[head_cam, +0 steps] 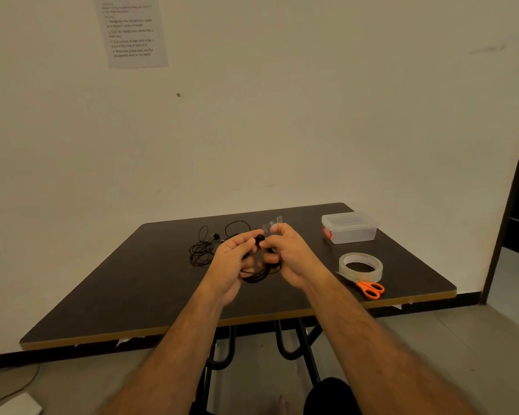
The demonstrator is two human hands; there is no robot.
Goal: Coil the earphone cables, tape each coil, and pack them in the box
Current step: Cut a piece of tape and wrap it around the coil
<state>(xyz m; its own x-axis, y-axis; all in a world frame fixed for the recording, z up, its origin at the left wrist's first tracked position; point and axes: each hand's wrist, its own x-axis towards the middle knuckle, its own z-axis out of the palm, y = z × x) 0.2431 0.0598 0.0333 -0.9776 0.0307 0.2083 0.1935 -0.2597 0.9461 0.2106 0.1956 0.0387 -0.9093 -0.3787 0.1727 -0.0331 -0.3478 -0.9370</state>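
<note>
Above table (pixel 132 295): left hand (pixel 231 265), right hand (pixel 291 259) grip black earphone coil (pixel 259 275); right pinches tape strip (pixel 271 224).

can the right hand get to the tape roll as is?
Probably not right away. The path looks free: the tape roll lies just right of the right hand with bare table between. But that hand is pinching a cut tape strip and the coiled earphone cable.

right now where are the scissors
In the head view the orange-handled scissors lie near the table's front right edge, tucked against the tape roll, nearer than the plastic box.
</note>
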